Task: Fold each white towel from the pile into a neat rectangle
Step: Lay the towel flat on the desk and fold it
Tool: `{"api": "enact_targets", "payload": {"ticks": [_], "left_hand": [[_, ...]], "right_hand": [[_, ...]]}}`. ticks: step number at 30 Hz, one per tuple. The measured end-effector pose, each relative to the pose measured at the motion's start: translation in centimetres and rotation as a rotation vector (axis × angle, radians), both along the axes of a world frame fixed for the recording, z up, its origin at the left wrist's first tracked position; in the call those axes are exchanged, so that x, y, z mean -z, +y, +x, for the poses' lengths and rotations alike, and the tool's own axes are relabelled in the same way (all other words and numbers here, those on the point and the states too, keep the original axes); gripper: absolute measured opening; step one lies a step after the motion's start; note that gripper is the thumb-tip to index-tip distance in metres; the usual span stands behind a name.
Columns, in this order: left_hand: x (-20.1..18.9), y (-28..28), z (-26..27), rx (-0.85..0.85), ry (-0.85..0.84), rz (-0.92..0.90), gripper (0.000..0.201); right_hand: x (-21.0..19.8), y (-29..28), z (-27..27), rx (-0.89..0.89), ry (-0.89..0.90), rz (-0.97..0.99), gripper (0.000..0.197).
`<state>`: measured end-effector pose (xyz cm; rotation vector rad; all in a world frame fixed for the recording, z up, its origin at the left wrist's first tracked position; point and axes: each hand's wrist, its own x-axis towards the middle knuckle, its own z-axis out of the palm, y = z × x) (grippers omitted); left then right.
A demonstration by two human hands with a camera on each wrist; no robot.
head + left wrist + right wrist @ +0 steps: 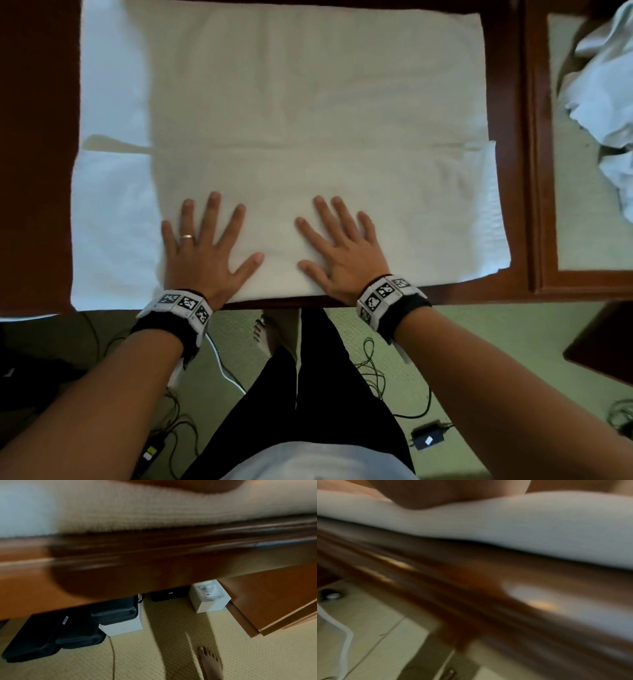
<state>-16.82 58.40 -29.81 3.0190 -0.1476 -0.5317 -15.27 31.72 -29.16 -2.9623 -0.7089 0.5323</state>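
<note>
both hands, left hand and right hand, fingers spread, flat on the white towel's near edge

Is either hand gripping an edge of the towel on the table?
No: the left hand and right hand lie flat, fingers spread, on the white towel.

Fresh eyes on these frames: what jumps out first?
Two flat, spread hands, the left hand and the right hand, press on the near edge of a white towel that covers most of the dark wooden table. After that, the crumpled towel pile at the far right, on a second surface.
</note>
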Motion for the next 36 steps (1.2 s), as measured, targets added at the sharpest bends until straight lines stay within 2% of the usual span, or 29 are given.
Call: {"api": "enact_targets", "payload": {"ticks": [3,6,9,11,13,15,17,19,22,24,25,27,29,33,36], "left_hand": [[0.2,0.3,-0.2,-0.003,-0.023,0.001,0.088],[0.1,-0.1,0.0,-0.008,-0.022,0.004,0.089],[-0.2,-0.6,0.3,-0.025,-0.023,-0.001,0.089],[-0.6,-1.2,0.7,-0.029,-0.028,-0.019,0.089],[-1.0,-1.9,1.1,0.063,-0.031,-0.018,0.088],[-1.1,-2.2,1.6,0.223,0.000,-0.002,0.084],[-1.1,-0.5,2.0,0.270,0.023,0.026,0.082],[-0.8,3.3,2.8,0.139,0.022,0.065,0.082],[-1.3,9.1,3.9,-0.162,0.081,0.144,0.084],[-2.3,10.0,4.4,-0.286,0.081,0.138,0.091],[-2.7,9.4,4.4,-0.279,0.028,0.108,0.091],[-3.3,7.7,3.9,-0.139,-0.014,0.050,0.085],[-3.3,6.2,3.0,-0.063,0.074,0.016,0.081],[-4.8,5.6,2.7,-0.190,0.201,-0.042,0.071],[-6.8,5.9,4.9,-0.173,0.265,-0.052,0.060]], "right_hand": [[0.3,-6.4,1.8,0.164,-0.027,-0.046,0.070],[-0.2,-14.0,3.9,0.459,0.018,-0.065,0.071],[-0.9,-15.7,5.2,0.605,0.018,-0.090,0.074],[-1.5,-13.1,5.0,0.590,-0.056,-0.071,0.073],[-1.5,-9.5,3.8,0.423,-0.087,-0.042,0.071],[-1.0,-7.3,2.4,0.307,-0.022,-0.033,0.070],[-0.4,-6.7,1.9,0.326,0.031,-0.013,0.070],[-0.3,-6.8,2.2,0.339,0.039,0.001,0.070],[-0.7,-6.8,2.8,0.319,0.066,-0.004,0.071],[-1.2,-6.6,3.1,0.331,0.089,-0.012,0.071],[-1.4,-6.4,3.3,0.339,0.108,-0.019,0.071],[-2.1,-6.0,3.7,0.357,0.162,-0.034,0.072],[-3.1,-5.7,4.0,0.371,0.216,-0.060,0.074],[-5.0,-5.1,3.0,0.409,0.308,-0.043,0.071],[-6.6,-5.1,3.0,0.449,0.304,0.013,0.055]]}}
